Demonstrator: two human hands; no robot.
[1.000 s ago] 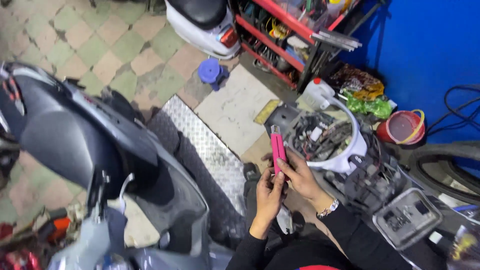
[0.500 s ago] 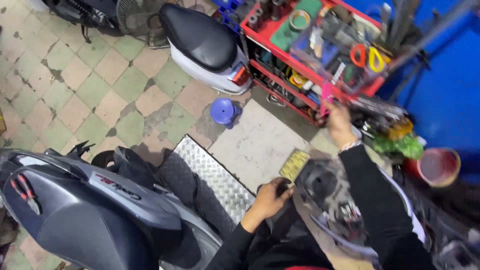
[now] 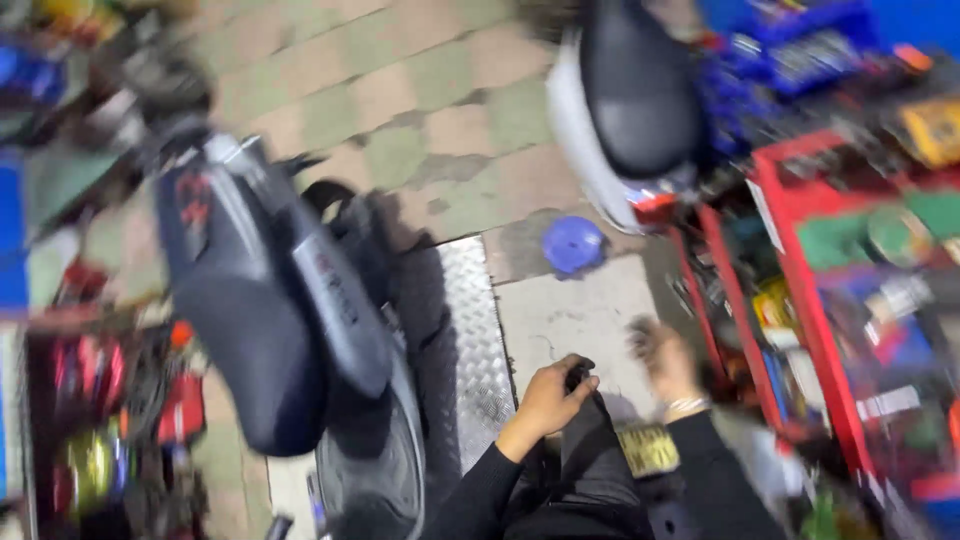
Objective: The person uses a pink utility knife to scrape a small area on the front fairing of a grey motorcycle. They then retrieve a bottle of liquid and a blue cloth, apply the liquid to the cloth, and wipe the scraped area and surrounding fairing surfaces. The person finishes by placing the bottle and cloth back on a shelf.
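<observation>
Head view, heavily blurred. Left hand (image 3: 550,398) clenched on a small dark part (image 3: 578,376) above the knee; right hand (image 3: 665,362) smeared, grip unreadable, near the red tool cart (image 3: 790,300). Risk: part slips and drops to the floor.

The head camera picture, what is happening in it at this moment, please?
A person sits on the workshop floor between a dark scooter and a red tool cart. The left hand grips a small dark part just above the lap. The right hand is raised near the cart's lower shelves, but it is too blurred to tell if it holds anything. A blue round lid lies on the floor beyond the hands, beside a second, white scooter.
</observation>
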